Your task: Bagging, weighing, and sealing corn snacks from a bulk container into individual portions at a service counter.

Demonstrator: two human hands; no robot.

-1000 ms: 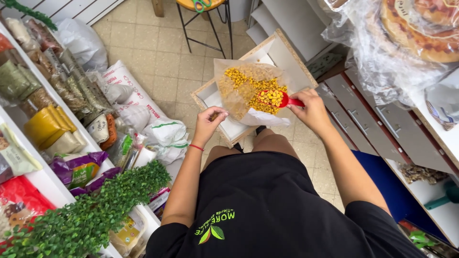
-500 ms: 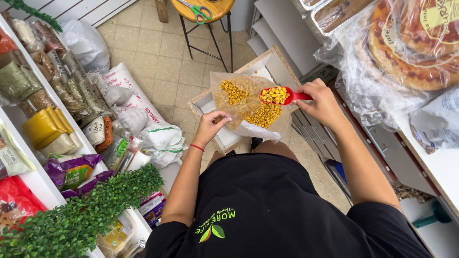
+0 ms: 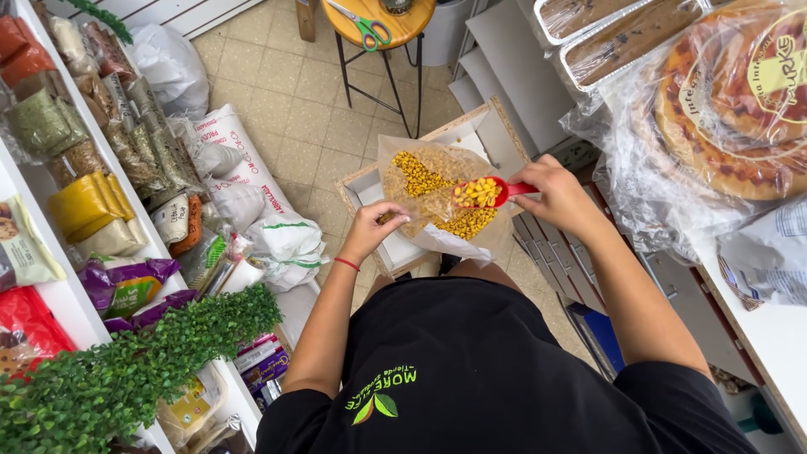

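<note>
Tiled floor [image 3: 311, 101], beige squares, running from 12 o'clock down to centre. On it: a round wooden stool [image 3: 382, 29] on black legs at 12 o'clock, green-handled scissors [image 3: 363, 25] lying on its seat; white sacks [image 3: 252, 193] piled at 9 to 10 o'clock against the left shelf [image 3: 50, 311]; a white bag [image 3: 168, 71] at 11 o'clock. That white shelf carries rows of packets [image 3: 80, 143] of grains and spices, with green plastic foliage [image 3: 126, 370] along its edge at 7 o'clock.
</note>
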